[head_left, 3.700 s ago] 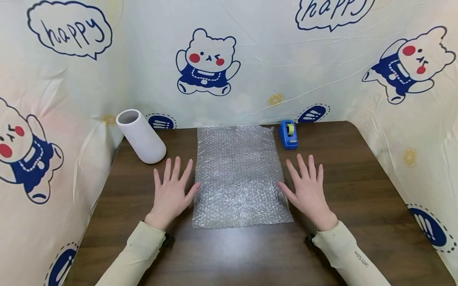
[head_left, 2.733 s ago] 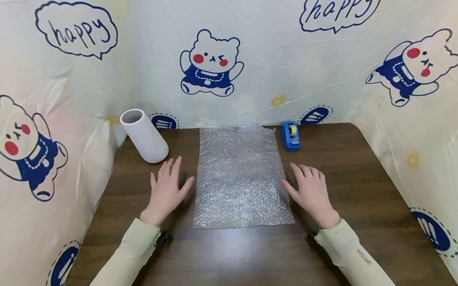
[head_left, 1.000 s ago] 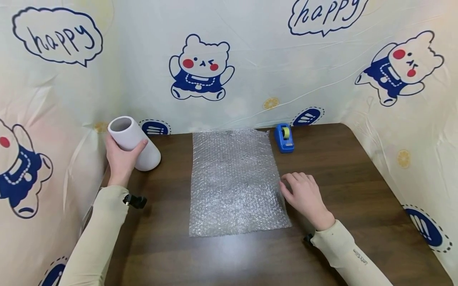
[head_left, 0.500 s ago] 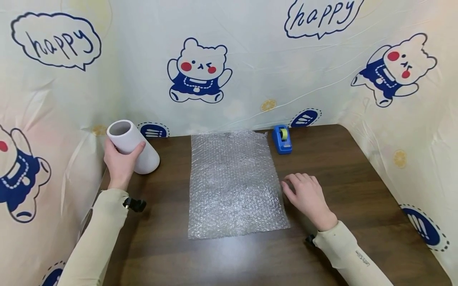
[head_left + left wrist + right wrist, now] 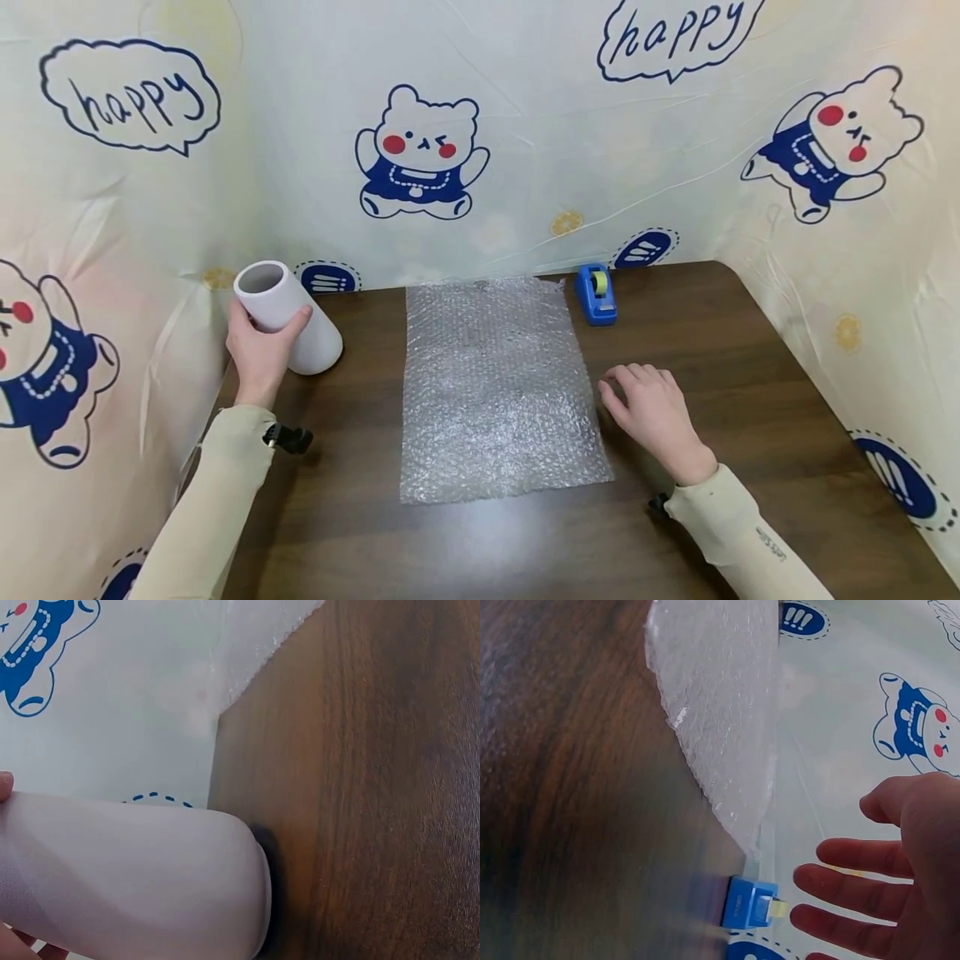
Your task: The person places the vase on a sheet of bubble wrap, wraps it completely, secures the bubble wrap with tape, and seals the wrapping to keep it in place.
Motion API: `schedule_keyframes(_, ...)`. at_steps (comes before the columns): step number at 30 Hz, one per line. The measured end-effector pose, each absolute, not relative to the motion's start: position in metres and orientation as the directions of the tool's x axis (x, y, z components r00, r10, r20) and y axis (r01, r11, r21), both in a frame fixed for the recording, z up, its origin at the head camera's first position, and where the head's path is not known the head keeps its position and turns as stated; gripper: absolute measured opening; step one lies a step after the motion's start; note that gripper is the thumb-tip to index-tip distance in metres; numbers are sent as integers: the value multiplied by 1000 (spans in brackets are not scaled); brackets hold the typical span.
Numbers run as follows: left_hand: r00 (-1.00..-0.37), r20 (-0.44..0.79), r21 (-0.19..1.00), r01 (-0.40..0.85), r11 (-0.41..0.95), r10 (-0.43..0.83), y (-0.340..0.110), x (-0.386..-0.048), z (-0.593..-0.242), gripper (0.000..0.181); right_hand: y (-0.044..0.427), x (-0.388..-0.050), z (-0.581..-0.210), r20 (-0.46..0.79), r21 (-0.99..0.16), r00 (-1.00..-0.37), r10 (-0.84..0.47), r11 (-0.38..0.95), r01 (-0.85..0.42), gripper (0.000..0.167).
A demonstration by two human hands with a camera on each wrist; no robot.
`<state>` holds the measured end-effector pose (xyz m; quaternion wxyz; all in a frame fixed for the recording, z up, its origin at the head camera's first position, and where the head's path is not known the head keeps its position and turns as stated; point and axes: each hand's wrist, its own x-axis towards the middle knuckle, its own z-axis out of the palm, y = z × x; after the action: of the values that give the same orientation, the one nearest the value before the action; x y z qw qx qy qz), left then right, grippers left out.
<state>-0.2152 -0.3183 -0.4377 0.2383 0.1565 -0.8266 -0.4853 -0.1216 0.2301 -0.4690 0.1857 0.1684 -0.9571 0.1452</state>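
Note:
My left hand grips the upper part of a white vase, thumb on its near side. Its round mouth faces up, and its base is at the table at the back left. The left wrist view shows the vase lying across the picture, with a dark shadow by its base. A rectangular sheet of bubble wrap lies flat in the middle. Just right of the wrap is my right hand, fingers loosely bent and holding nothing. In the right wrist view, the fingers of that hand are spread apart.
A blue tape dispenser with a yellowish roll stands at the back, right of the wrap. The brown wooden table is bordered by a printed cloth backdrop behind and at both sides.
My left hand has gone from beside the bubble wrap to the vase and taken hold of it. My right hand's fingers have bent more. Over the last second both hands have barely moved.

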Motion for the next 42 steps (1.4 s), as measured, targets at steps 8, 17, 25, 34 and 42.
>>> schedule_keyframes(8, -847, 246, 864, -29, 503, -471, -312, -205, -428, 83, 231, -121, -473, 355, -230, -895, -270, 903, -363, 18)
schedule_keyframes(17, -866, 256, 870, 13, 493, -429, -297, -195, -414, 80, 230, -122, -472, 338, -230, -901, -271, 905, -358, 20)
schedule_keyframes(25, -875, 292, 866, 72, 494, -385, -276, -182, -403, 77, 227, -120, -472, 313, -233, -910, -273, 906, -352, 19)
schedule_keyframes(34, -891, 326, 860, 140, 491, -316, -254, -174, -396, 75, 223, -118, -475, 274, -241, -922, -273, 909, -341, 21)
schedule_keyframes(42, -907, 347, 862, 208, 463, -238, -236, -169, -399, 75, 221, -118, -473, 279, -237, -922, -269, 911, -337, 23)
